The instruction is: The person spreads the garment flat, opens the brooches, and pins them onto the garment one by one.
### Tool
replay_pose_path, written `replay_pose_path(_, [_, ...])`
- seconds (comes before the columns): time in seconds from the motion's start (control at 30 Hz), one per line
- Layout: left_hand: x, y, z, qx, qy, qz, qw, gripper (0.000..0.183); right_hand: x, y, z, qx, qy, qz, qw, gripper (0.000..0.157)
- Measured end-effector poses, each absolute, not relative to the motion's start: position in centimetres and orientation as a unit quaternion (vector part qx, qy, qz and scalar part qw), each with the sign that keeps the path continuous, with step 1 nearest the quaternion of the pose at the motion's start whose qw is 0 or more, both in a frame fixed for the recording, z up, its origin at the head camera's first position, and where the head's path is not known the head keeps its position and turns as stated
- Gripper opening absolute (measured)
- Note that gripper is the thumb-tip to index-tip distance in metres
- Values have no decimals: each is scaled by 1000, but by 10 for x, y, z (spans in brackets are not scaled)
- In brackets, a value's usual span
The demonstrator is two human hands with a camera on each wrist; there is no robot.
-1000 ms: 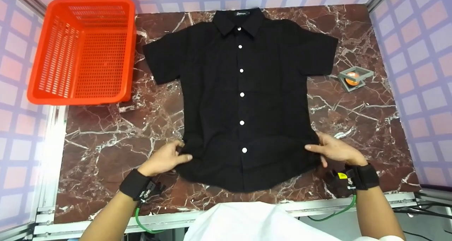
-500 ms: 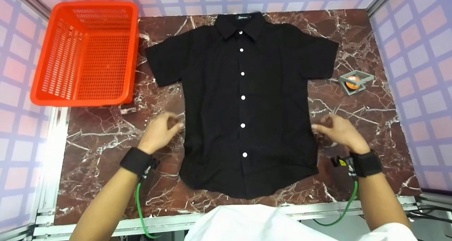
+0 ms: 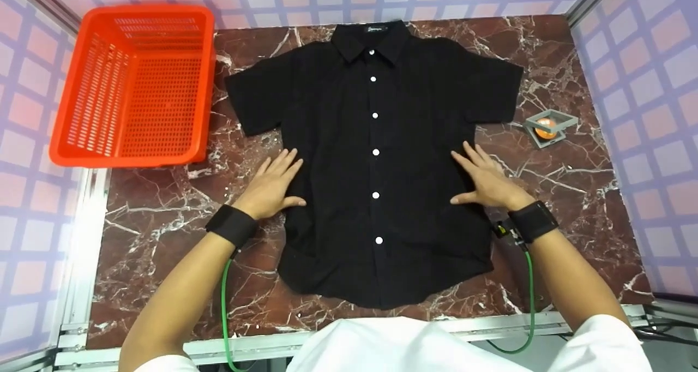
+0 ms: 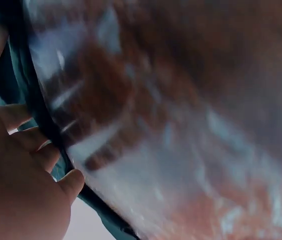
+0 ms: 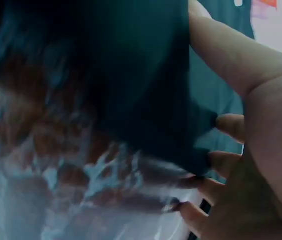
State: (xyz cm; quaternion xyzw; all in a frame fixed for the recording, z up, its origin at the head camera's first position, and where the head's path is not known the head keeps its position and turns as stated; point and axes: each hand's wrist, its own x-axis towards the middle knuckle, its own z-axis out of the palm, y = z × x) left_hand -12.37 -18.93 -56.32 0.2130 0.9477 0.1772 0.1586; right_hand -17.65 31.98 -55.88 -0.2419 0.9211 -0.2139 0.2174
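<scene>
A black short-sleeved button-up shirt (image 3: 338,197) lies spread face up, its collar toward the back wall and its hem toward the person. My left hand (image 3: 270,189) lies at the shirt's left side edge with fingers straight and spread, fingertips and thumb on the cloth. On the opposite side edge my right hand (image 3: 488,181) rests the same way, thumb and fingers over the fabric. In the left wrist view the shirt's edge (image 4: 46,120) runs past the fingers. The right wrist view has dark cloth (image 5: 141,65) beside the right thumb.
A red plastic basket (image 3: 204,88) stands at the back left. To the right of the shirt is a small grey frame-like case (image 3: 567,122) with an orange round thing (image 3: 545,127) inside. Patterned walls enclose the marble-look table (image 3: 163,241) on the left, back and right.
Both hands have let go of the shirt's lower corners, moved away from the person along its sides, and spread flat on the side edges. The hem now lies flatter.
</scene>
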Motion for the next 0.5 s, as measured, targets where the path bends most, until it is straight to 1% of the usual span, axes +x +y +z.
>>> replay_pose_path(0.13, [-130,-194,-562,202,951,171,160,99,-186,328,-563,-245,925,-193,216,111])
replay_pose_path(0.27, [-135,-198,-559,197,953,165,160,98,-194,332,-564,-245,928,-188,209,112])
replay_pose_path(0.4, [-129,-196,-555,214,955,163,127,92,-191,329,-559,-238,932,-192,195,111])
replay_pose_path(0.5, [-120,-192,-550,247,949,165,104,90,-187,325,-554,-236,935,-209,164,109])
